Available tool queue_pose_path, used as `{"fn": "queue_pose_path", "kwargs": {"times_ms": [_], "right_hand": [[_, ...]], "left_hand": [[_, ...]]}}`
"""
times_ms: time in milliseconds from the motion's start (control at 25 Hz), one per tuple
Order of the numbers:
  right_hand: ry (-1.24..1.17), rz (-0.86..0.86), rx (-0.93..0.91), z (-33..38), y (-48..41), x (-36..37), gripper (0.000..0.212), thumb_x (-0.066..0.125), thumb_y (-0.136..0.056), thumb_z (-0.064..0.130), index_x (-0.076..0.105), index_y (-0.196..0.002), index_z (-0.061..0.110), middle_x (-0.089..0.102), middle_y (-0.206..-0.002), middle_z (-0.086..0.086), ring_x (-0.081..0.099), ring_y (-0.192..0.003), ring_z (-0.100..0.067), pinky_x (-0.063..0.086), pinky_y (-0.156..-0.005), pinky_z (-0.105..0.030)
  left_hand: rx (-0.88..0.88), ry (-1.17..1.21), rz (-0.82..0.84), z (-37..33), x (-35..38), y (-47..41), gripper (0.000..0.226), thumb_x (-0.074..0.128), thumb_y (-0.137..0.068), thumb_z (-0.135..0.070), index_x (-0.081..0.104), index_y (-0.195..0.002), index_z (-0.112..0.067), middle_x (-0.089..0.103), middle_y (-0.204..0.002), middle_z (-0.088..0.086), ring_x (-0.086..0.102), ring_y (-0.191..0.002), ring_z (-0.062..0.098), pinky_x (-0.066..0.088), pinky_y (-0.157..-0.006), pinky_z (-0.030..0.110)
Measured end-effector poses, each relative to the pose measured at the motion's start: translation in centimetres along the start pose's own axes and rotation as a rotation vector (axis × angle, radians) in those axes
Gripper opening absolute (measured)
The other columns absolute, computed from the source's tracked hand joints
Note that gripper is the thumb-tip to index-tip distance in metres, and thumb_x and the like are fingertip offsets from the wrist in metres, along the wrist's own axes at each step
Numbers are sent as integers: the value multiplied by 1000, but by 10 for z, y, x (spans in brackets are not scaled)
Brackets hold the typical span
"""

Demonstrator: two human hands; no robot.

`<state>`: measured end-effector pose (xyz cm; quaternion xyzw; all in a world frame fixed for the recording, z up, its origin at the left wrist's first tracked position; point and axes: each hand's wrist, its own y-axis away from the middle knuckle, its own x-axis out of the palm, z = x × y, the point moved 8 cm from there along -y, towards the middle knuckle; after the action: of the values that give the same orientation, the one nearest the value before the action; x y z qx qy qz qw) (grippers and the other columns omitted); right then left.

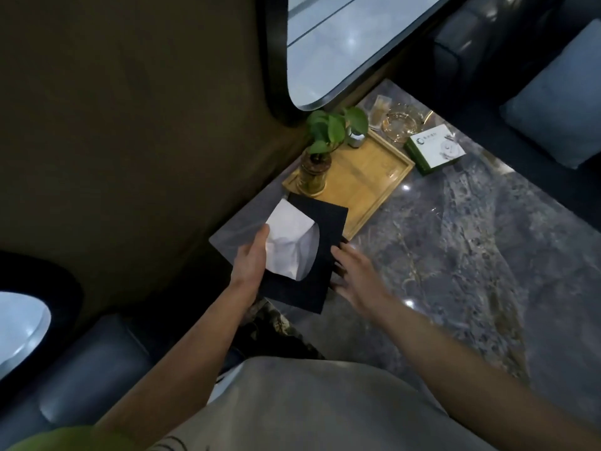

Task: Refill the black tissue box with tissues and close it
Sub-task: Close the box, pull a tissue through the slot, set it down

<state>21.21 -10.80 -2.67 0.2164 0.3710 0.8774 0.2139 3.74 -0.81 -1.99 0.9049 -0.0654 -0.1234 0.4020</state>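
The black tissue box (302, 255) sits at the near corner of the marble table (455, 255), its top panel facing up with white tissue (289, 242) poking out through the oval slot. It's right at the table edge, so if the person presses or shoves sideways while closing it, the whole thing could slide off toward their lap. The other worry is the sheet itself: the left hand (252, 255) lies along the box's left side with the thumb up against the tissue, fingers loosely curled, and a tug there could drag out a clump or tear it. The right hand (354, 275) is spread flat, fingertips touching the box's right edge. The view is dim, so I honestly can't tell if the lid is seated or just resting on top.

Just behind the box is a wooden tray (374, 187) holding a small plant in a glass jar (313, 177) at its near corner; knock the box forward and that jar could tip. Beyond the tray are a glass ashtray (401, 123), seemingly empty, and a green-and-white box (434, 148), shut.
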Motion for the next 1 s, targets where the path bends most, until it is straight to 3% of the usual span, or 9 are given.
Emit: {"fn": "queue_pose_path", "kwargs": {"times_ms": [80, 200, 320, 520, 720, 880, 1000], "right_hand": [[-12, -25, 24, -5, -7, 10, 27, 58, -94, 29, 63, -120, 29, 62, -130, 0, 53, -124, -20, 39, -108, -51], [-37, -46, 46, -10, -13, 21, 28, 57, -95, 25, 60, -123, 23, 60, -131, -5, 53, -124, -24, 43, -102, -47], [-52, -97, 64, -13, -17, 25, 25, 57, -96, 24, 59, -120, 22, 61, -127, -6, 56, -114, -23, 44, -88, -38], [-40, -92, 65, -11, -18, 26, 16, 57, -95, 20, 57, -111, 24, 64, -118, -6, 60, -112, -23, 46, -96, -44], [-43, -74, 157, -24, -21, 29, 24, 61, -93, 18, 54, -115, 11, 59, -123, -19, 56, -117, -34, 55, -84, -41], [-92, -81, 181, -28, -22, 28, 21, 60, -94, 17, 55, -112, 6, 56, -123, -20, 55, -118, -37, 51, -94, -46], [-101, -98, 198, -26, -27, 23, 36, 61, -93, 19, 51, -123, 2, 55, -129, -24, 56, -118, -39, 55, -85, -42]], "left_hand": [[-8, -6, 20, -3, -7, -11, 71, 50, -82, -66, 53, -134, -17, 56, -136, 4, 52, -123, 25, 39, -109, 42], [-22, -61, 16, -7, -12, -22, 65, 46, -92, -58, 48, -139, -13, 50, -142, 5, 45, -132, 24, 32, -103, 27], [-50, -135, 55, -12, -12, -30, 68, 40, -93, -61, 43, -142, -15, 44, -147, 6, 40, -135, 27, 31, -103, 32], [-57, -141, 57, -12, -16, -37, 69, 39, -92, -62, 44, -141, -15, 45, -146, 7, 41, -134, 27, 32, -103, 32], [-2, -142, 23, -8, -24, -36, 59, 43, -92, -60, 53, -133, -19, 55, -129, 0, 50, -114, 18, 33, -91, 26], [-30, -148, 41, -5, -27, -41, 67, 42, -87, -67, 52, -134, -20, 53, -139, 2, 49, -125, 23, 36, -98, 30], [-60, -167, 47, -2, -29, -44, 72, 40, -86, -70, 48, -138, -21, 48, -144, 4, 45, -132, 25, 35, -107, 34]]}}
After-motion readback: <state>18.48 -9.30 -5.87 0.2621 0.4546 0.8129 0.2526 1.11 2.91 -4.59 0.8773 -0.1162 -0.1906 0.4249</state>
